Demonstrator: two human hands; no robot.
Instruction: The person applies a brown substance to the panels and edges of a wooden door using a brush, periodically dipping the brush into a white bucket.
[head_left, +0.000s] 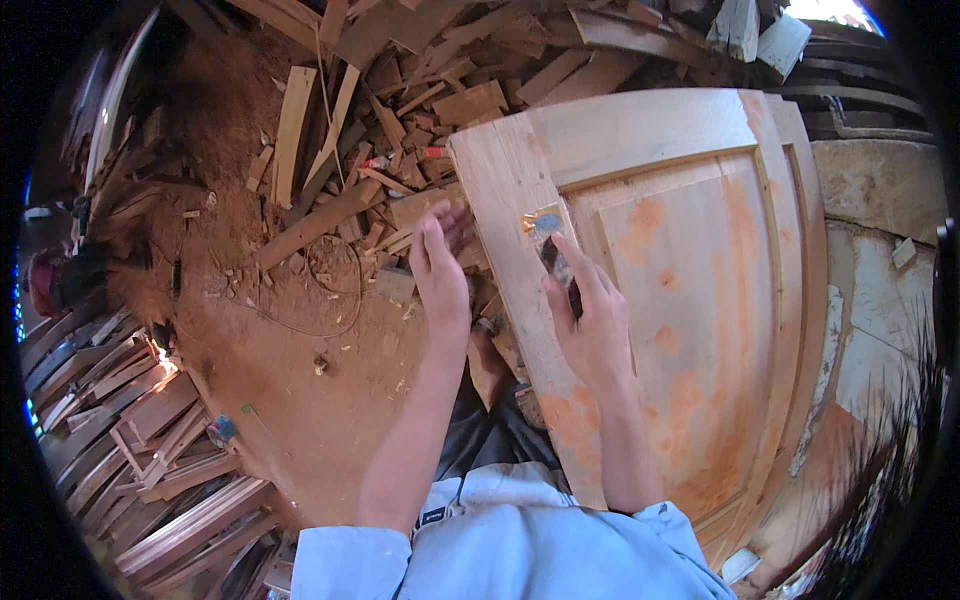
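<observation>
A pale wooden panel door (690,300), blotched with orange-brown stain, stands or lies in front of me to the right. Over its left stile my right hand (595,320) is closed, thumb and fingers around a small dark, shiny object (560,268) whose kind I cannot make out. Just beyond those fingertips, a small gold and blue-grey patch (541,222) sits on the stile; whether it joins the held object is unclear. My left hand (444,280) is raised beside the door's left edge, fingers stretched and slightly blurred, holding nothing visible.
Scrap wood pieces (430,115) lie heaped beyond the door. Stacked boards (170,430) fill the lower left. A thin cord (345,325) curls across the brown dirt floor (300,390). Pale slabs (875,300) lie along the right side.
</observation>
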